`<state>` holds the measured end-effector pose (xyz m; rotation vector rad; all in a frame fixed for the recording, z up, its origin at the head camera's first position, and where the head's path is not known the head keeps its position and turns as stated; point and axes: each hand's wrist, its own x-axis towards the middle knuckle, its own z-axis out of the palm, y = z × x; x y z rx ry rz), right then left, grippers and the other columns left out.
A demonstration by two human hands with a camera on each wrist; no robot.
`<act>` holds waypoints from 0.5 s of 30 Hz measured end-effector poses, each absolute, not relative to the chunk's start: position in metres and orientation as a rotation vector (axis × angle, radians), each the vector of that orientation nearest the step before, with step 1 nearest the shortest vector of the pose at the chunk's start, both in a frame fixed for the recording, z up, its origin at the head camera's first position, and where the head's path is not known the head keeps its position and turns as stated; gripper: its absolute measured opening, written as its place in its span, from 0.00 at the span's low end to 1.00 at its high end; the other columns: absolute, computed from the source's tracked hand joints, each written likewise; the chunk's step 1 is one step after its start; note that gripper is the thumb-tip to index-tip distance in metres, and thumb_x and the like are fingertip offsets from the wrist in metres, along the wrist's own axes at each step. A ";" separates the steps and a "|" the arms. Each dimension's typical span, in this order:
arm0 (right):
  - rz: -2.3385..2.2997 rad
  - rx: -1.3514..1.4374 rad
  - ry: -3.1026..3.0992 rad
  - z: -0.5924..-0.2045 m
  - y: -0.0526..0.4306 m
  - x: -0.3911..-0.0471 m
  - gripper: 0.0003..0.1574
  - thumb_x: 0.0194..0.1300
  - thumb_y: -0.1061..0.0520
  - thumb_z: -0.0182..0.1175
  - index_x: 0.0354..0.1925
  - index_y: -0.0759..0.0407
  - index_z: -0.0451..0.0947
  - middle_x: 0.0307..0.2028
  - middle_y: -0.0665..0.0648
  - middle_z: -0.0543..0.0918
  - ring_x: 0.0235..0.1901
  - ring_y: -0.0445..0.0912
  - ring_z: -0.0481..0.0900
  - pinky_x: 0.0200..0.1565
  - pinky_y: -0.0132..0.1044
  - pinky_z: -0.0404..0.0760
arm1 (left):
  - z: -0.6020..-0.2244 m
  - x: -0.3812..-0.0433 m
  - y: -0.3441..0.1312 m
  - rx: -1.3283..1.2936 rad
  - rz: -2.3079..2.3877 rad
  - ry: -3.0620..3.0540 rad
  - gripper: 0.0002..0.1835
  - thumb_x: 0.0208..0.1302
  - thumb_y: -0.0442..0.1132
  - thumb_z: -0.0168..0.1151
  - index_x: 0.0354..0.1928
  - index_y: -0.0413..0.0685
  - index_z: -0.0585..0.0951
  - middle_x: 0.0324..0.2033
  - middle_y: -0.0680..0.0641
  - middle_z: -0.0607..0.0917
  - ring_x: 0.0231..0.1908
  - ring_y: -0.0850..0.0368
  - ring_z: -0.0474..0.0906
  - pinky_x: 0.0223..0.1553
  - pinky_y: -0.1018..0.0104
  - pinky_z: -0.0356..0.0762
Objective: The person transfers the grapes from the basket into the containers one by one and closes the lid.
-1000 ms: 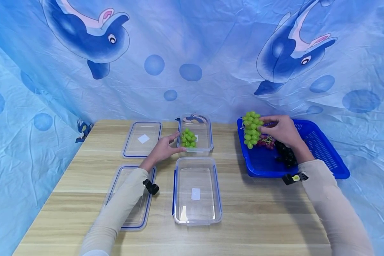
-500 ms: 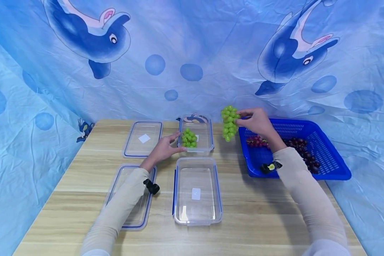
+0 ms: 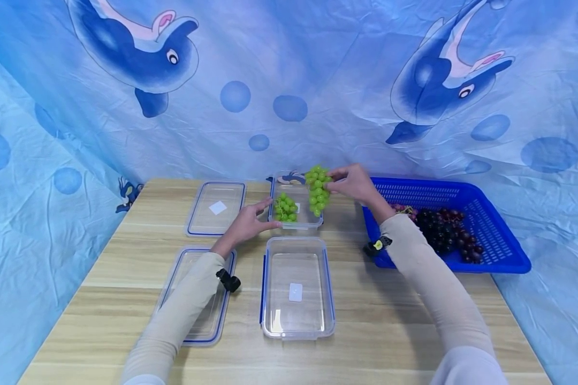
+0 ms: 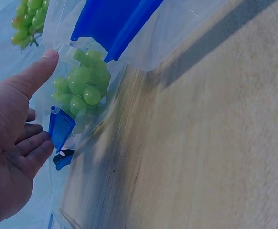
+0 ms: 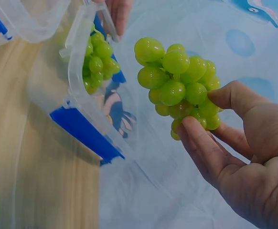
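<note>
My right hand (image 3: 354, 183) pinches a bunch of green grapes (image 3: 318, 190) between thumb and fingers. In the head view the bunch hangs over the right side of the small clear container (image 3: 298, 225); the right wrist view shows these grapes (image 5: 182, 86) held up beside its blue latch (image 5: 86, 133). Inside that container, on the left, lies another green bunch (image 3: 285, 207). My left hand (image 3: 245, 222) is spread at the container's left side, thumb toward the front corner. Seen from the left wrist, its fingers (image 4: 36, 143) lie right at a blue latch (image 4: 61, 128).
A larger clear container (image 3: 296, 315) stands in front, with nothing in it. Two clear lids, a small one (image 3: 215, 222) and a large one (image 3: 197, 321), lie to the left. At the right, a blue basket (image 3: 506, 248) holds red grapes (image 3: 404, 211) and dark grapes (image 3: 438, 230).
My right hand has carried the green grapes leftward from above the blue basket to the small container. The left hand has stayed in place.
</note>
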<state>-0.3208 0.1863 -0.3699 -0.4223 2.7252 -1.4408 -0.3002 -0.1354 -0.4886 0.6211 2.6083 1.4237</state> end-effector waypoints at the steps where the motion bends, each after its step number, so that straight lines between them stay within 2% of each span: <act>1: -1.441 -0.419 2.713 -0.371 0.183 -0.322 0.23 0.63 0.59 0.71 0.55 0.67 0.84 0.47 0.69 0.87 0.39 0.56 0.89 0.35 0.35 0.88 | -0.489 -0.300 -0.135 0.626 1.423 2.607 0.53 0.56 0.64 0.74 0.76 0.43 0.65 0.77 0.45 0.62 0.71 0.36 0.66 0.67 0.48 0.73; 4: -1.409 -0.431 2.706 -0.376 0.176 -0.324 0.23 0.63 0.59 0.71 0.55 0.67 0.84 0.45 0.68 0.88 0.41 0.59 0.88 0.37 0.35 0.88 | -0.489 -0.300 -0.135 0.630 1.420 2.609 0.53 0.56 0.65 0.73 0.76 0.44 0.65 0.77 0.45 0.62 0.71 0.36 0.66 0.67 0.48 0.74; 7: -1.358 -0.460 2.725 -0.381 0.170 -0.327 0.23 0.63 0.58 0.71 0.55 0.67 0.84 0.42 0.67 0.89 0.40 0.61 0.88 0.35 0.32 0.85 | -0.490 -0.300 -0.135 0.631 1.415 2.616 0.53 0.55 0.66 0.73 0.76 0.44 0.66 0.77 0.46 0.63 0.71 0.36 0.67 0.66 0.48 0.74; 11: -1.320 -0.462 2.749 -0.388 0.165 -0.330 0.23 0.62 0.58 0.71 0.53 0.67 0.85 0.41 0.65 0.90 0.38 0.56 0.88 0.33 0.30 0.83 | -0.489 -0.300 -0.136 0.635 1.421 2.612 0.53 0.56 0.65 0.73 0.77 0.44 0.65 0.77 0.45 0.62 0.71 0.36 0.67 0.66 0.48 0.75; 15: -1.296 -0.440 2.759 -0.395 0.161 -0.333 0.23 0.60 0.58 0.72 0.53 0.66 0.86 0.40 0.64 0.90 0.37 0.51 0.87 0.35 0.35 0.85 | -0.488 -0.300 -0.136 0.641 1.423 2.604 0.53 0.56 0.65 0.73 0.77 0.43 0.65 0.78 0.44 0.62 0.71 0.35 0.66 0.66 0.47 0.75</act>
